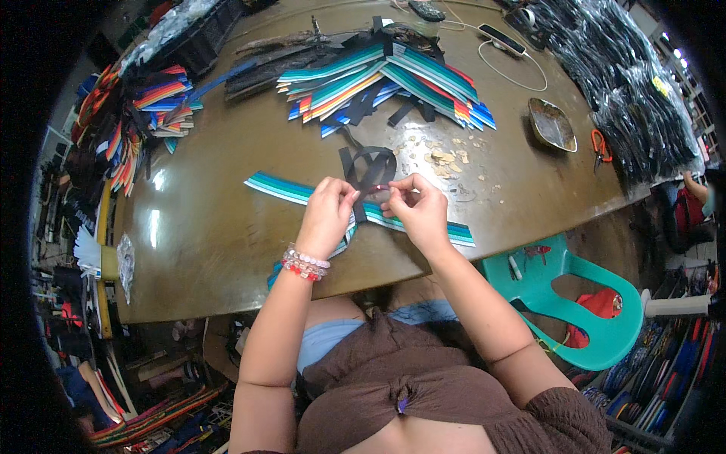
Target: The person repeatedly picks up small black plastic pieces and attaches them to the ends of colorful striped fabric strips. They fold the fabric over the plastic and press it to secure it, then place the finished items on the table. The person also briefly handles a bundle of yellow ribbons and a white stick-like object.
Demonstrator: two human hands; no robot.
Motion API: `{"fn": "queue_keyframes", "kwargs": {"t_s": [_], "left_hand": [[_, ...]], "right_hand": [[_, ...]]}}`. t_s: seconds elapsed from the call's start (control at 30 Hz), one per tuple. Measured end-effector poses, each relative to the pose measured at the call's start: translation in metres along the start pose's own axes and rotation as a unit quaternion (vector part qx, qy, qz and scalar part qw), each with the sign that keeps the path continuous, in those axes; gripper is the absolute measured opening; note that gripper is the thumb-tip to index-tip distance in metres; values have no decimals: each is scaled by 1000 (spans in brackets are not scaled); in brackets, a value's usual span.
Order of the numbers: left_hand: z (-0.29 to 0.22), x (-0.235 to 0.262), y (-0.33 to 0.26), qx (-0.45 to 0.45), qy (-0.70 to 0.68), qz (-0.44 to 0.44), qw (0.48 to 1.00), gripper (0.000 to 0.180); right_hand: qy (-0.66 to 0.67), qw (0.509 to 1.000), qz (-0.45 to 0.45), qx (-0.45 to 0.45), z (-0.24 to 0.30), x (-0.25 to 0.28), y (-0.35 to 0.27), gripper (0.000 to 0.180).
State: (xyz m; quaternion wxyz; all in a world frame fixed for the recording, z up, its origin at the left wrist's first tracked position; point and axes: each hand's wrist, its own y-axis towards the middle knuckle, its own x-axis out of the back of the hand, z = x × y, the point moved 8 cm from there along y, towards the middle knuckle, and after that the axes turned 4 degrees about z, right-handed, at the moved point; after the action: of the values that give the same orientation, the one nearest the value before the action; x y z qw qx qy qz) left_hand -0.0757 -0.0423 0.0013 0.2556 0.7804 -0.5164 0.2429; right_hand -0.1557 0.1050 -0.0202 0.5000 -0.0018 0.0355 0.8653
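My left hand (330,208) and my right hand (417,208) are close together over the table, thumbs and fingers pinched. Between them stretches a small, thin dark-red piece (376,188), too small to make out its kind. Under my hands lies a band striped in teal, green and white (280,188), running from the left to beyond my right hand. Another striped end sticks out below my left wrist. A black strap (369,160) loops up just beyond my fingers, and part of it crosses the striped band. My fingers hide where they meet.
Striped strips (363,76) are piled at the table's far side, with more bundles (162,102) at left. Beige scraps (446,157), a metal dish (552,125), orange-handled scissors (600,145) and a phone (501,39) lie rightward. Plastic-wrapped black goods (635,83) line the right edge; a green stool (605,325) stands below.
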Motion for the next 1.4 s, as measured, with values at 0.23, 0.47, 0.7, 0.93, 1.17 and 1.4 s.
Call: {"fn": "queue_keyframes", "kwargs": {"t_s": [0.23, 0.47, 0.7, 0.93, 1.17, 1.4], "left_hand": [[-39, -14, 10, -120, 208, 90, 966, 14], [-25, -13, 10, -116, 159, 26, 980, 12], [14, -2, -1, -38, -61, -53, 996, 14], [13, 2, 5, -43, -75, -68, 994, 16], [-2, 21, -14, 6, -29, -78, 997, 26], [-2, 8, -23, 10, -1, -63, 998, 16]], "right_hand": [[118, 992, -39, -11, -3, 9, 1, 8], [58, 998, -7, -15, -6, 6, -2, 9], [-184, 980, 26, 71, 9, -10, -5, 12], [-234, 966, 37, 106, 19, -18, -5, 12], [-45, 999, -6, -16, -4, -1, -1, 10], [-72, 995, 32, 55, 4, -11, -4, 9]]}}
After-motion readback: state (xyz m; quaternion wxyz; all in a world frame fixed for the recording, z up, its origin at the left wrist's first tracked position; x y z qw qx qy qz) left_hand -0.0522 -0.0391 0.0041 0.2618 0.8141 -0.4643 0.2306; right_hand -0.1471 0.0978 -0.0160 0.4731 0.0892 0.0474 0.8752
